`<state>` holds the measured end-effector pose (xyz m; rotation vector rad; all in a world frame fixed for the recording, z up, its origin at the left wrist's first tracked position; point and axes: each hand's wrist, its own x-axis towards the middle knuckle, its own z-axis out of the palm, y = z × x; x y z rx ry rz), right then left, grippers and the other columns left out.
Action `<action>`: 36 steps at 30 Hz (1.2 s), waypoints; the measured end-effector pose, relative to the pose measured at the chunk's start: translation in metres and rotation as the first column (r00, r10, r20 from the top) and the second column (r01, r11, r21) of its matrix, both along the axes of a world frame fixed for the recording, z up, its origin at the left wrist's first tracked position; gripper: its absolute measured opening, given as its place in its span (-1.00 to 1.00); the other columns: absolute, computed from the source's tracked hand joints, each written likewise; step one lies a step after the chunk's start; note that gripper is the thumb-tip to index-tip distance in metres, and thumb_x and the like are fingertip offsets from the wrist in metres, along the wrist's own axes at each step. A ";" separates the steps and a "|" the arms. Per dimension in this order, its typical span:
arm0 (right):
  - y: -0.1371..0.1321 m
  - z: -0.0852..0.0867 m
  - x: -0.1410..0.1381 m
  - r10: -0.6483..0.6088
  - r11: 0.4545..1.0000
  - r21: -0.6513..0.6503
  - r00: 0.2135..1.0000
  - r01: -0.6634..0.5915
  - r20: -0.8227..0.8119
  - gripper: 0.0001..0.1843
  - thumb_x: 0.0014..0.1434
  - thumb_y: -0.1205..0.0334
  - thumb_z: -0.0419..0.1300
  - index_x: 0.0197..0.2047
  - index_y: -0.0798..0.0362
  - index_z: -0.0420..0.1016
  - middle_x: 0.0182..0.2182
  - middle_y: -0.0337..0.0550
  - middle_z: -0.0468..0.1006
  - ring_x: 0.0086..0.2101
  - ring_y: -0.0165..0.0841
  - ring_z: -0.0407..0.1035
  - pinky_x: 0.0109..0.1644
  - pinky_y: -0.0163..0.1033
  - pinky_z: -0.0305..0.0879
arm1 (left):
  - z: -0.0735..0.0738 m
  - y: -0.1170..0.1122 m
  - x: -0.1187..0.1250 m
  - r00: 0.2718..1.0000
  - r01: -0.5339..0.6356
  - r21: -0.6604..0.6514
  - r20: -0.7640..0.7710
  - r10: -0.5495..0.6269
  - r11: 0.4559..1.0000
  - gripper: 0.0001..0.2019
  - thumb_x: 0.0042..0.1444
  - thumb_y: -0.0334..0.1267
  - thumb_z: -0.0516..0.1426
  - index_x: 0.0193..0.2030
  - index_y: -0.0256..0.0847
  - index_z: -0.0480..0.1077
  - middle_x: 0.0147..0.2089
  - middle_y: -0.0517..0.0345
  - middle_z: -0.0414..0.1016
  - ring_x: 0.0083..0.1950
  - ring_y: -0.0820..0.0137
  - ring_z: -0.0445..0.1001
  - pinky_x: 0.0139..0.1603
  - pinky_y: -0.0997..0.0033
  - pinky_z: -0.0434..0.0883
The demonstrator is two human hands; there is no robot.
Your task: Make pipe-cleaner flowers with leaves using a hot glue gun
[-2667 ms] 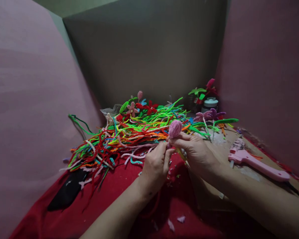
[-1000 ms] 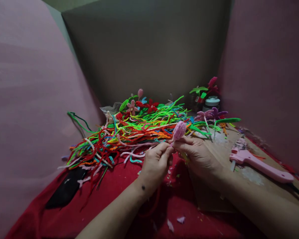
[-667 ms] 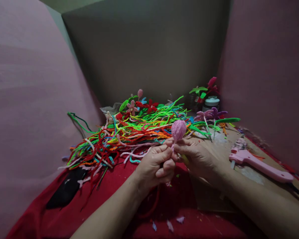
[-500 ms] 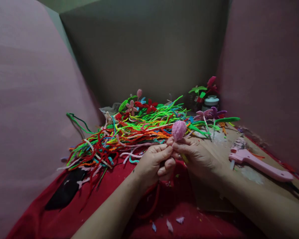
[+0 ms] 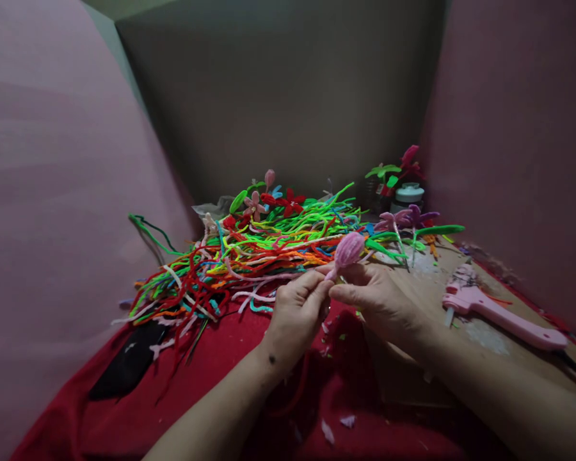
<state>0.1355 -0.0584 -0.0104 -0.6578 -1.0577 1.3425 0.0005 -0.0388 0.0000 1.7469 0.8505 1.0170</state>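
Note:
A pink fuzzy pipe-cleaner flower bud (image 5: 349, 248) tilts up and to the right above my hands. My left hand (image 5: 300, 310) is closed, thumb and forefinger pinching the bud's narrow twisted base. Just right of it, my right hand (image 5: 377, 298) has its fingers curled behind the lower bud and its thumb by the base. The underside of that grip is hidden. Behind both hands lies a heap of loose pipe cleaners (image 5: 269, 246) in green, red, orange, white and other colours.
A pink glue gun (image 5: 506, 317) rests on a board (image 5: 425, 288) at right. Finished pipe-cleaner flowers (image 5: 400, 221) and a lidded jar (image 5: 409, 194) stand behind it. A black flat item (image 5: 127, 365) lies at left on red cloth (image 5: 211, 390), with pink scraps (image 5: 327, 432) in front.
The bud has gone from upright to leaning right. My left hand has turned, its fingers now tucked under, and my right thumb has shifted toward the bud's base.

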 end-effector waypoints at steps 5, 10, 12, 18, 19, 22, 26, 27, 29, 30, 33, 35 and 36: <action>0.001 -0.001 0.001 0.035 0.999 0.029 0.999 -0.035 0.008 -0.82 0.01 0.21 0.29 -0.25 0.00 0.57 -0.40 -0.23 0.54 -0.40 -0.41 0.37 -0.22 -0.25 0.30 | 0.009 -0.001 -0.001 0.963 0.201 -0.336 0.238 -0.124 0.920 -0.72 0.11 -0.14 0.09 -0.52 -0.25 0.23 -0.67 0.36 0.15 -0.74 0.66 0.02 -0.74 0.63 -0.04; 0.001 -0.003 0.000 0.037 0.998 -0.048 0.998 -0.039 -0.042 -0.88 0.03 0.22 0.28 -0.31 0.01 0.55 -0.47 -0.26 0.49 -0.43 -0.46 0.33 -0.33 -0.34 0.25 | 0.003 0.005 -0.004 0.851 0.463 -0.486 0.478 -0.218 0.742 -0.80 0.13 -0.18 0.10 -0.41 -0.26 0.29 -0.67 0.40 0.13 -0.78 0.71 -0.10 -0.78 0.69 0.03; 0.002 -0.004 0.000 0.060 0.995 -0.073 0.996 -0.065 -0.072 -0.91 0.02 0.22 0.29 -0.37 0.04 0.54 -0.52 -0.29 0.45 -0.49 -0.51 0.29 -0.38 -0.38 0.20 | -0.002 0.008 -0.004 0.799 0.550 -0.507 0.551 -0.241 0.664 -0.82 0.14 -0.21 0.09 -0.39 -0.27 0.31 -0.67 0.41 0.12 -0.79 0.71 -0.14 -0.80 0.70 0.05; 0.002 -0.004 -0.001 0.122 0.987 -0.091 0.982 -0.135 -0.142 -0.84 -0.08 0.21 0.34 -0.38 0.07 0.56 -0.58 -0.31 0.43 -0.56 -0.52 0.22 -0.46 -0.38 0.12 | -0.013 0.013 -0.006 0.658 0.735 -0.496 0.687 -0.309 0.462 -0.85 0.14 -0.26 0.08 -0.39 -0.30 0.34 -0.68 0.42 0.07 -0.80 0.72 -0.20 -0.83 0.72 0.03; 0.001 -0.003 -0.001 0.112 0.990 -0.072 0.985 -0.122 -0.130 -0.87 -0.08 0.23 0.33 -0.39 0.07 0.56 -0.56 -0.30 0.44 -0.54 -0.51 0.23 -0.44 -0.37 0.13 | -0.013 0.013 -0.007 0.648 0.745 -0.490 0.691 -0.319 0.453 -0.84 0.14 -0.26 0.09 -0.40 -0.31 0.35 -0.68 0.42 0.08 -0.80 0.72 -0.19 -0.83 0.71 0.03; -0.002 -0.001 -0.001 0.049 0.997 -0.055 0.995 -0.054 -0.090 -0.93 -0.05 0.27 0.30 -0.41 0.05 0.55 -0.50 -0.28 0.48 -0.46 -0.47 0.29 -0.31 -0.32 0.19 | -0.010 0.013 -0.008 0.679 0.718 -0.506 0.659 -0.323 0.478 -0.83 0.13 -0.24 0.10 -0.40 -0.31 0.36 -0.67 0.41 0.09 -0.79 0.72 -0.15 -0.81 0.71 0.04; 0.000 -0.002 0.000 -0.031 0.997 -0.069 0.997 0.026 -0.070 -0.91 -0.06 0.25 0.31 -0.41 0.05 0.54 -0.50 -0.26 0.47 -0.46 -0.43 0.28 -0.30 -0.28 0.21 | -0.003 0.009 -0.005 0.821 0.544 -0.535 0.500 -0.278 0.646 -0.79 0.12 -0.16 0.10 -0.36 -0.30 0.37 -0.63 0.36 0.18 -0.77 0.70 -0.05 -0.80 0.68 0.06; 0.001 -0.003 0.000 -0.038 0.997 -0.065 0.996 0.033 -0.077 -0.91 -0.06 0.25 0.31 -0.42 0.05 0.54 -0.50 -0.26 0.47 -0.47 -0.44 0.28 -0.31 -0.28 0.21 | -0.002 0.007 -0.004 0.861 0.478 -0.522 0.438 -0.259 0.707 -0.76 0.12 -0.12 0.09 -0.36 -0.29 0.37 -0.61 0.33 0.23 -0.77 0.69 0.01 -0.79 0.67 0.07; 0.002 -0.004 -0.001 -0.057 0.997 -0.060 0.994 0.051 -0.096 -0.90 -0.07 0.23 0.32 -0.42 0.04 0.53 -0.49 -0.26 0.47 -0.48 -0.44 0.27 -0.33 -0.27 0.21 | -0.001 0.005 -0.001 0.926 0.347 -0.467 0.306 -0.220 0.813 -0.72 0.11 -0.06 0.09 -0.38 -0.28 0.35 -0.58 0.28 0.31 -0.74 0.64 0.15 -0.76 0.64 0.12; 0.002 -0.004 -0.002 -0.070 0.996 -0.066 0.992 0.064 -0.106 -0.89 -0.08 0.22 0.33 -0.42 0.04 0.52 -0.49 -0.26 0.48 -0.49 -0.44 0.28 -0.34 -0.26 0.21 | -0.001 0.003 0.001 0.950 0.287 -0.433 0.243 -0.197 0.854 -0.72 0.10 -0.04 0.10 -0.37 -0.26 0.34 -0.56 0.26 0.33 -0.71 0.61 0.21 -0.74 0.62 0.14; 0.001 -0.003 -0.005 -0.115 0.988 -0.115 0.986 0.101 -0.121 -0.83 -0.11 0.17 0.35 -0.42 0.03 0.51 -0.48 -0.26 0.49 -0.48 -0.41 0.30 -0.36 -0.24 0.22 | -0.005 0.001 0.004 0.993 0.104 -0.256 0.080 -0.087 0.961 -0.77 0.07 -0.08 0.12 -0.33 -0.23 0.36 -0.54 0.27 0.33 -0.63 0.54 0.29 -0.65 0.57 0.19; -0.001 -0.002 -0.006 -0.144 0.983 -0.128 0.983 0.130 -0.109 -0.82 -0.12 0.16 0.35 -0.43 0.05 0.51 -0.48 -0.25 0.49 -0.45 -0.39 0.32 -0.34 -0.24 0.22 | -0.009 0.000 0.004 1.000 -0.026 -0.029 -0.002 0.026 0.999 -0.83 0.07 -0.16 0.12 -0.36 -0.22 0.39 -0.55 0.26 0.32 -0.58 0.54 0.27 -0.56 0.56 0.18; -0.001 -0.001 -0.007 -0.161 0.982 -0.118 0.982 0.149 -0.100 -0.82 -0.12 0.17 0.35 -0.43 0.06 0.51 -0.47 -0.24 0.50 -0.44 -0.39 0.32 -0.32 -0.24 0.22 | -0.011 0.000 0.004 0.997 -0.072 0.091 -0.027 0.074 0.993 -0.86 0.08 -0.20 0.11 -0.39 -0.21 0.40 -0.56 0.26 0.31 -0.56 0.54 0.24 -0.51 0.56 0.18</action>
